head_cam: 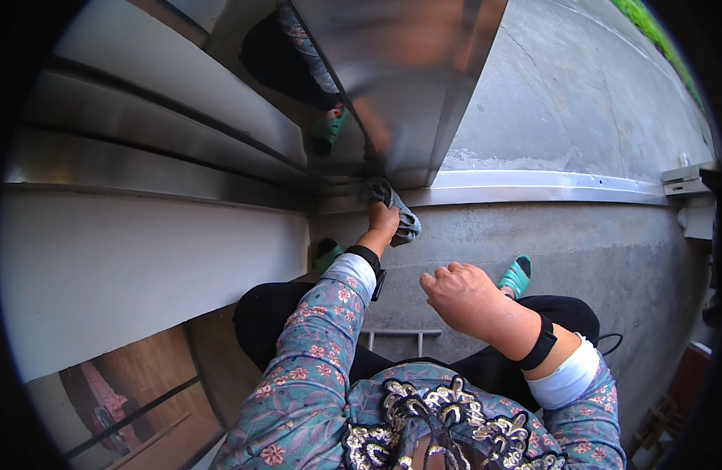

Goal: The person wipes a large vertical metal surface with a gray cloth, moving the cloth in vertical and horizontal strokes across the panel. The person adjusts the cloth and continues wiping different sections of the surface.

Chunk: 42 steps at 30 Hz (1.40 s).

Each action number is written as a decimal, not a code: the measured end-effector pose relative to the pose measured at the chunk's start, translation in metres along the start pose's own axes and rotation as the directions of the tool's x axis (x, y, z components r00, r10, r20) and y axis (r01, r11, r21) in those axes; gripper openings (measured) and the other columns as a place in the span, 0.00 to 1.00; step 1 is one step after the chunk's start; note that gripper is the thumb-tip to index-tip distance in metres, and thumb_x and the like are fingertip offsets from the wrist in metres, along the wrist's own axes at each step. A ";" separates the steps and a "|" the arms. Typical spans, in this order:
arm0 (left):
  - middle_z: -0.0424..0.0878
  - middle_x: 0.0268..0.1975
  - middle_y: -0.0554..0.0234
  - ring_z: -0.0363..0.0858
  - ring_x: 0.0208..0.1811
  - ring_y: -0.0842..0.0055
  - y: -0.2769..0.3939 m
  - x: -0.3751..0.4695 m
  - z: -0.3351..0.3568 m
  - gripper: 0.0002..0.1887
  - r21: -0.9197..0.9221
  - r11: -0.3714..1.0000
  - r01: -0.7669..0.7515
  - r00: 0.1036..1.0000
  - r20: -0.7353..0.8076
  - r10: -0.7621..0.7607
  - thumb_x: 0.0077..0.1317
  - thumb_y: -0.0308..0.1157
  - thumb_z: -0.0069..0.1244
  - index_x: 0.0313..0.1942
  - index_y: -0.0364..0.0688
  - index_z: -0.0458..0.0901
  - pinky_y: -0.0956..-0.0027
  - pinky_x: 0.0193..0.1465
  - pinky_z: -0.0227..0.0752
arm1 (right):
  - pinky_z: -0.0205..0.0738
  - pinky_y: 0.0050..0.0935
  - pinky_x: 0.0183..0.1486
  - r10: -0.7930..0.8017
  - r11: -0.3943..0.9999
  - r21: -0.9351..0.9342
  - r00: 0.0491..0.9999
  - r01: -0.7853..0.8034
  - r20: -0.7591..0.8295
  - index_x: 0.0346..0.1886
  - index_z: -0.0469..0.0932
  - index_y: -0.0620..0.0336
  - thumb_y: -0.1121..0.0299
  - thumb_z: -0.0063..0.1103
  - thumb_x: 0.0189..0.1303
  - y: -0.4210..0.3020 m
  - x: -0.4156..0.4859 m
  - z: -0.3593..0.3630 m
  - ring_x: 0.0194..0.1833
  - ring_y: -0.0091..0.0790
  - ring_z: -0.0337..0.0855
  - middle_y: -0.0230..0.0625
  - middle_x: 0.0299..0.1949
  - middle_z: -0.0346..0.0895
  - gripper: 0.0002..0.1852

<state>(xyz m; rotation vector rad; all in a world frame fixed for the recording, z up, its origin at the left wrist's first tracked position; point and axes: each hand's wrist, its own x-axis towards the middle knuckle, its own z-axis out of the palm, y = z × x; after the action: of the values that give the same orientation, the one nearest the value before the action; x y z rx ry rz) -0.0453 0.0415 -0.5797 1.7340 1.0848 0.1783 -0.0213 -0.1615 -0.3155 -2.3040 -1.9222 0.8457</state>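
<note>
My left hand reaches forward, its fingers closed on a bunched grey-blue cloth at the lower corner of a shiny metal door panel. The cloth lies against the foot of the panel, just above the metal threshold strip. My right hand hangs in front of my right knee with its back towards the camera and its fingers curled. Nothing shows in it, though its palm is hidden.
A metal door frame and a white wall stand close on my left. Under me is part of a metal-legged seat. Concrete floor lies on both sides of the threshold. At the far right is a white fixture.
</note>
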 end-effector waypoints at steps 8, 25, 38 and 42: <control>0.75 0.63 0.39 0.72 0.67 0.54 -0.001 0.004 -0.002 0.30 -0.026 1.000 0.010 0.991 0.131 -0.007 0.59 0.27 0.50 0.64 0.30 0.68 0.64 0.67 0.64 | 0.81 0.38 0.39 -0.045 0.998 -0.040 0.994 0.041 -0.101 0.38 0.78 0.62 0.73 0.59 0.55 0.002 -0.003 0.003 0.39 0.43 0.87 0.43 0.34 0.83 0.08; 0.82 0.55 0.58 0.80 0.54 0.71 0.108 -0.026 -0.133 0.26 -0.061 0.998 0.010 0.579 0.814 0.044 0.56 0.20 0.55 0.59 0.33 0.77 0.68 0.61 0.72 | 0.80 0.42 0.47 0.148 0.989 0.017 0.981 -0.147 -0.127 0.47 0.77 0.62 0.66 0.59 0.64 0.025 -0.001 -0.015 0.46 0.49 0.85 0.47 0.41 0.83 0.13; 0.84 0.51 0.55 0.85 0.50 0.66 0.205 -0.118 -0.154 0.20 -0.629 0.722 0.287 0.825 0.545 0.147 0.64 0.16 0.50 0.57 0.34 0.77 0.63 0.57 0.81 | 0.71 0.44 0.63 0.242 0.843 0.537 0.878 0.020 -0.413 0.75 0.48 0.69 0.51 0.70 0.59 0.027 0.001 -0.038 0.61 0.59 0.75 0.65 0.61 0.70 0.52; 0.74 0.61 0.57 0.75 0.62 0.70 0.218 -0.140 -0.144 0.26 -0.627 0.720 0.297 0.590 0.713 0.378 0.71 0.35 0.50 0.67 0.39 0.66 0.64 0.66 0.70 | 0.51 0.44 0.75 0.200 0.562 0.775 0.862 0.289 -0.466 0.77 0.43 0.67 0.39 0.74 0.51 0.024 0.010 -0.033 0.75 0.56 0.51 0.62 0.73 0.50 0.63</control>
<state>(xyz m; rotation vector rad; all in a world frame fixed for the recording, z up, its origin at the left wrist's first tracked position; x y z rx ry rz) -0.0835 0.0253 -0.2862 0.9068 0.1789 -0.1757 0.0148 -0.1477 -0.2994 -1.6107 -0.9811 0.7745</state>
